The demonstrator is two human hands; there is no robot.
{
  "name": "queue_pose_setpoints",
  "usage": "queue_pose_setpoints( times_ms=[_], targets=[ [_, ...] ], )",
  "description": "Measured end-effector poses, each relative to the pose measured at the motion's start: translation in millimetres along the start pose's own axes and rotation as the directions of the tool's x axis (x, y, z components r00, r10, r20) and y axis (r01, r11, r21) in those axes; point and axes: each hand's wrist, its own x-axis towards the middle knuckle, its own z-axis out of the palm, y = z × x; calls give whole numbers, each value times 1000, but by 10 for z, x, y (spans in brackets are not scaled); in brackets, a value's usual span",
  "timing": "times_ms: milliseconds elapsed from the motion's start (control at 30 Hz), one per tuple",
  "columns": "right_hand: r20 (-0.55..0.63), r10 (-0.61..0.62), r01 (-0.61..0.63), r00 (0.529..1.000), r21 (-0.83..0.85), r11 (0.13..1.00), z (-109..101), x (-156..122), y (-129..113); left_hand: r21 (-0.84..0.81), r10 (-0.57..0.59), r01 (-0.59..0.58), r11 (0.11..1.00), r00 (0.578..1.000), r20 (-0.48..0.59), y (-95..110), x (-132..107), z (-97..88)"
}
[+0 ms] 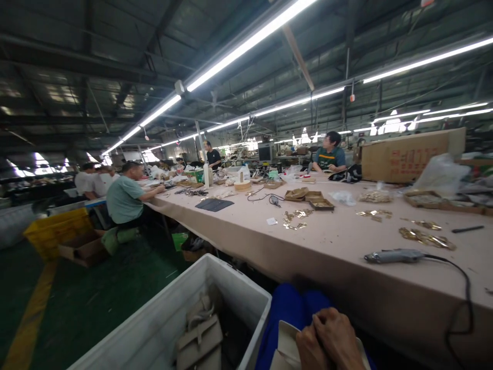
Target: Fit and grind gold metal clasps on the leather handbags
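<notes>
Low in the view, my left hand [309, 348] and my right hand [336, 331] are close together over my blue-clad lap. The fingers of both are closed and pinch at a beige bag [285, 349], whose pale edges show on either side. What lies right between the fingertips is hidden. To the left, a white plastic bin [154, 329] holds beige bags [200, 341] with flaps and straps. A grey electric screwdriver [395, 256] with a black cord lies on the table near its front edge.
On the cloth-covered table [327, 236] are gold metal fittings [425, 238], small cardboard trays [321, 202], a black pen-like tool [468, 229] and a dark flat sheet [214, 204]. A large carton [408, 156] stands far right. Co-workers [125, 195] sit along the table.
</notes>
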Motion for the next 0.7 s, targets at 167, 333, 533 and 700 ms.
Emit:
queue_pose_setpoints(
  times_ms=[167, 333, 533, 700],
  targets=[
    [-13, 7, -7, 1000, -27, 1000, -19, -13, 109, 370, 247, -213, 904, 968, -45, -257, 151, 134],
    [-63, -48, 60, 997, 210, 976, 1, 9, 202, 399, 272, -208, 893, 956, -111, -421, 263, 183],
    [-76, -15, 55, 997, 550, 833, -279, -97, -45, 259, 315, -277, 925, 942, -118, -391, 217, 65],
    [-210, -49, 171, 976, 614, 770, -494, -232, -294, -43, 409, -413, 910, 909, -79, -293, 136, -152]
  ],
)
